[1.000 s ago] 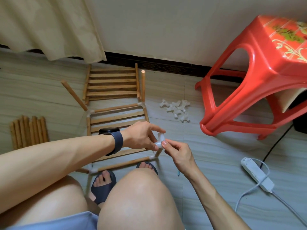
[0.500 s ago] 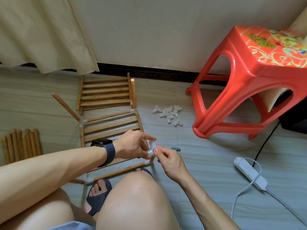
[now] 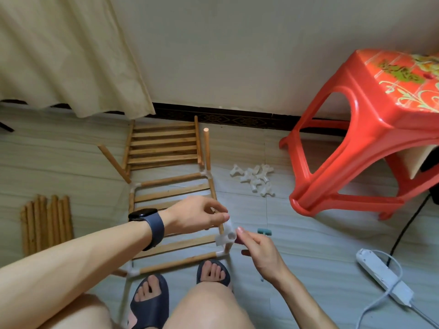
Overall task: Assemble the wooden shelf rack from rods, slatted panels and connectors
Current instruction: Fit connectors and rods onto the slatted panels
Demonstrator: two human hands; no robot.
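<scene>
A white plastic connector (image 3: pixel 225 235) is held over the floor between both hands. My left hand (image 3: pixel 197 216) pinches its upper end. My right hand (image 3: pixel 255 245) pinches its right side with thumb and forefinger. Under them lies the part-built frame (image 3: pixel 171 180): rods joined by white corner connectors around a slatted panel (image 3: pixel 171 192). A second slatted panel (image 3: pixel 164 147) lies behind it near the wall. An upright rod (image 3: pixel 206 148) stands in the frame's far right corner. Loose white connectors (image 3: pixel 255 179) lie in a pile to the right.
A bundle of spare rods (image 3: pixel 46 222) lies on the floor at left. A red plastic stool (image 3: pixel 363 129) stands at right, a white power strip (image 3: pixel 382 274) with cable near it. A small teal tool (image 3: pixel 264 232) lies by my right hand. My sandalled feet (image 3: pixel 149 298) are below the frame.
The view has shifted while both hands stayed together on the connector. The teal tool now shows on the floor beside my right hand.
</scene>
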